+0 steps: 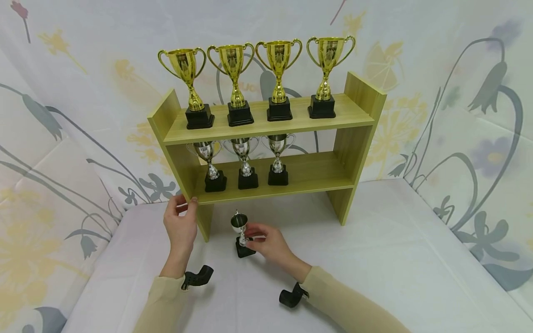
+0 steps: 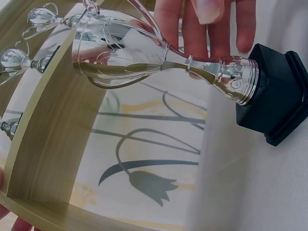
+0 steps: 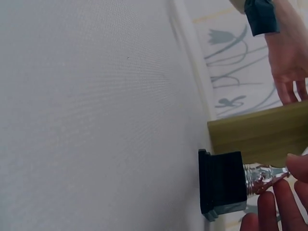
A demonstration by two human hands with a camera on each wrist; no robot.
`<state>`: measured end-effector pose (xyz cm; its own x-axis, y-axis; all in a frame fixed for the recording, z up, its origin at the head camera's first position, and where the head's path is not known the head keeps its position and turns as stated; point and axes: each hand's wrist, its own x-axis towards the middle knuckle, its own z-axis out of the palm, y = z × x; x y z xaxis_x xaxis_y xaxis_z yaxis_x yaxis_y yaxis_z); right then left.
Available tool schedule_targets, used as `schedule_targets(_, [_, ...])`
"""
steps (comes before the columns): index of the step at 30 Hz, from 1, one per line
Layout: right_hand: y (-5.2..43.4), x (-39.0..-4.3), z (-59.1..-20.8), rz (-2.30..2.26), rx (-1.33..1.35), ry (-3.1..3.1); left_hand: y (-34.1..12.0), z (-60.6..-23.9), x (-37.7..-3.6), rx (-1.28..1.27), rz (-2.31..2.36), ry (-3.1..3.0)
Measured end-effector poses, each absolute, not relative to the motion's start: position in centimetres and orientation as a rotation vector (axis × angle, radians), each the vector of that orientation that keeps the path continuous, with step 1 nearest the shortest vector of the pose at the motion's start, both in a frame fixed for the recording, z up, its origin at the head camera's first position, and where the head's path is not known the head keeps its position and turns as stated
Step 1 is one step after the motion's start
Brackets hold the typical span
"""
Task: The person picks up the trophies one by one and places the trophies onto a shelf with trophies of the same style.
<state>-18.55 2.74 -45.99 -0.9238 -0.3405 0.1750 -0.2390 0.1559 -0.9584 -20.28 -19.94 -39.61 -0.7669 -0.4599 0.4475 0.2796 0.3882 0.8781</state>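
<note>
Right hand (image 1: 270,243) pinches the silver cup (image 1: 240,233) by its slim stem, just above the black base, which sits on the table (image 1: 374,259) before the shelf (image 1: 266,122). The cup looks light, stiff and slick, a bit top-heavy, so the stem is the sensible hold. Left hand (image 1: 181,222) pinches the shelf's lower board edge, thumb on top. Behind: three silver cups, four gold above.
</note>
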Motion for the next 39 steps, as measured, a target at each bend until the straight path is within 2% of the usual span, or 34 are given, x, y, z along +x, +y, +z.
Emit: schedule_targets(39, [0.8, -19.3, -46.7, -1.798, -0.505, 2.54, -19.8, -39.6, -20.2, 0.181, -1.445, -1.983])
